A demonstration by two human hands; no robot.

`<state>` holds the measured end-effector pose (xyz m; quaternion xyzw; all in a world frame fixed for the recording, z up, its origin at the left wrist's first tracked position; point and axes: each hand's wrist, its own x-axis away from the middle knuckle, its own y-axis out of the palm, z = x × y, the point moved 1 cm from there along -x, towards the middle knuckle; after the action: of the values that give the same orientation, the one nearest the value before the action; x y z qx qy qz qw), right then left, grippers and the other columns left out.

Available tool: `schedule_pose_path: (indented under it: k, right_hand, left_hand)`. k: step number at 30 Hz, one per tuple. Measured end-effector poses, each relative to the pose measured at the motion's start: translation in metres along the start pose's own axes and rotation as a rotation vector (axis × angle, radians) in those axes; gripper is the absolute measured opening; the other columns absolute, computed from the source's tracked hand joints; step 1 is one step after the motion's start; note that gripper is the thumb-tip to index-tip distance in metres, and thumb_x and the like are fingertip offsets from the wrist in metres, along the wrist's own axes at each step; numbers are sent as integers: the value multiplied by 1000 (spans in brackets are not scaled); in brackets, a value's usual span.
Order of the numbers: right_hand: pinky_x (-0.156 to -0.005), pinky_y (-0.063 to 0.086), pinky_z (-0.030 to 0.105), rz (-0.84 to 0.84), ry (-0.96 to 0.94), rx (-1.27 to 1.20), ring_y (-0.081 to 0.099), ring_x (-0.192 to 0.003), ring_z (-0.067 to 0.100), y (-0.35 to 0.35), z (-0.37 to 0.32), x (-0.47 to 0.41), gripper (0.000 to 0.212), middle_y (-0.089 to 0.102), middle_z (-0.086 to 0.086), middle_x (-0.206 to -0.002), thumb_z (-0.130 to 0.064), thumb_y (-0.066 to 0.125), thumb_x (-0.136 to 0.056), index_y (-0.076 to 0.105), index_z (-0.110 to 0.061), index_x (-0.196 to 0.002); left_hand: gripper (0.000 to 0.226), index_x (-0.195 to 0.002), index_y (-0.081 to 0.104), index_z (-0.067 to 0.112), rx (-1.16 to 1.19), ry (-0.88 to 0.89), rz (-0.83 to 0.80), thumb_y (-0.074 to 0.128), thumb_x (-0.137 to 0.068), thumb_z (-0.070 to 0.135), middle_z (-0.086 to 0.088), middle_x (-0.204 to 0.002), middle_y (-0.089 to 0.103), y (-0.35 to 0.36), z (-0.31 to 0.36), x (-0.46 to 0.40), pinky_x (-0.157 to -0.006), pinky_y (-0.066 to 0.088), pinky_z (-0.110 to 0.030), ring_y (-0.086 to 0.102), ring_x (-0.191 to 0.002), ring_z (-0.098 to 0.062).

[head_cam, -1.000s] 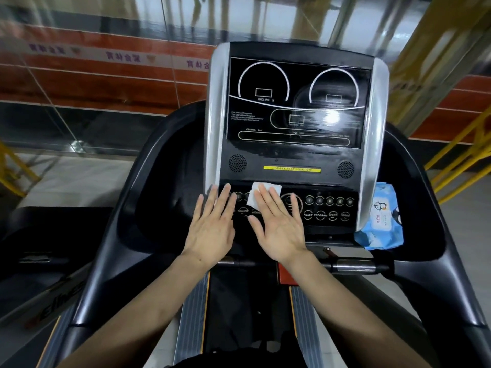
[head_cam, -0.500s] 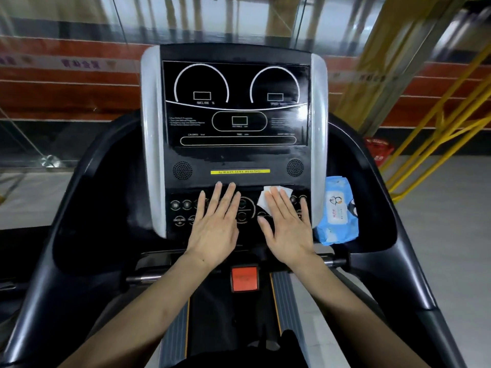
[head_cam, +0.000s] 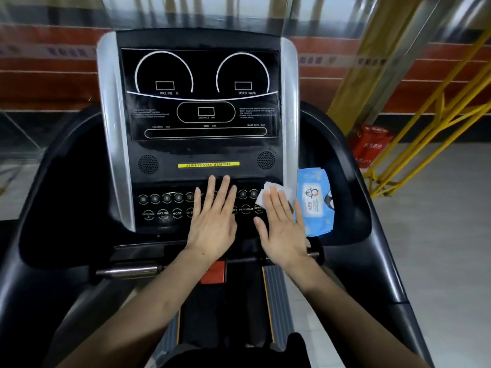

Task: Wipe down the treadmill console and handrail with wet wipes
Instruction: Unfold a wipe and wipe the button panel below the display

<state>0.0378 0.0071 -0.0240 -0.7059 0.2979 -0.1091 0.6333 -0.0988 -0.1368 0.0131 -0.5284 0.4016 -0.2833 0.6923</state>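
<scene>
1. The wet wipe (head_cam: 268,193) is pinned flat against the right end of the treadmill console (head_cam: 204,166), on the button panel (head_cam: 164,205), right against the silver right trim (head_cam: 288,115).
2. The right hand (head_cam: 283,227) is laid on the wipe with fingers straight and together. Nothing is pinched; the wipe is pressed down under the fingertips.
3. The left hand (head_cam: 212,221) is spread flat on the middle of the button panel with fingers extended, and no wipe is seen under it.
4. Handling, judged: the wipe is thin, limp, damp and very light. It is likely to bunch or fold when dragged, so it is better driven by flat finger pressure than by a pinch. A crumpled white edge is seen sticking out past the fingertips.
5. Slip, judged: the glossy black console face is expected to let the damp wipe glide easily, while the raised round buttons could snag it.
6. The blue wet-wipe pack (head_cam: 314,203) is lodged in the right side recess, just beside the right hand, for a fresh sheet.
7. The handrail (head_cam: 127,269), a metal bar, is crossed under both wrists, and the red safety key (head_cam: 214,272) sits at its centre. Neither is touched by the wipe.
8. Room: an orange-red wall band behind glass, yellow railings (head_cam: 425,128) at right, a red bag (head_cam: 372,144) on the grey floor.
</scene>
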Motion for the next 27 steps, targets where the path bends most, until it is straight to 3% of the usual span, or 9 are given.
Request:
schedule_pose_path:
  k: [8, 11, 16, 23, 27]
  right_hand:
    - [-129, 6, 54, -20, -14, -36, -3, -160, 15, 9, -9, 8, 67, 5, -3, -174, -56, 16, -109, 13, -22, -166]
    - [-129, 2, 55, -61, -49, -48, -10, -160, 15, 9, -25, 1, 67, -3, -4, -174, -57, 12, -109, 7, -23, -166]
    - [-128, 7, 56, -33, -130, -42, -5, -160, 17, 14, -77, -11, 65, 4, -3, -173, -55, 19, -110, 13, -21, -166]
    - [-129, -1, 54, -76, -237, -48, -11, -159, 14, 26, -160, -28, 64, -6, -7, -174, -52, 18, -110, 5, -25, -166]
    - [-129, 0, 55, -74, -310, -40, -7, -160, 13, 30, -206, -39, 62, 0, -7, -174, -48, 21, -110, 11, -24, -166]
  left_hand:
    - [69, -164, 22, 12, 27, -28, 21, 48, -102, 26, -8, -176, 0, 2, -11, 15, -129, 7, -60, -9, -161, -28]
    - [69, -164, 22, 12, 29, -55, 23, 50, -102, 25, -9, -175, 1, 2, -29, 24, -129, 7, -59, -9, -161, -30]
    - [72, -163, 24, 10, 5, -126, 45, 55, -100, 24, -11, -175, 5, -5, -76, 44, -129, 11, -60, -5, -162, -31]
    - [74, -163, 25, 8, -7, -250, 57, 56, -98, 22, -14, -175, 7, -19, -149, 82, -129, 8, -59, -4, -162, -30]
    - [77, -165, 16, 9, -3, -257, 36, 54, -99, 23, -4, -176, 3, -22, -181, 100, -128, 7, -61, -6, -162, -29]
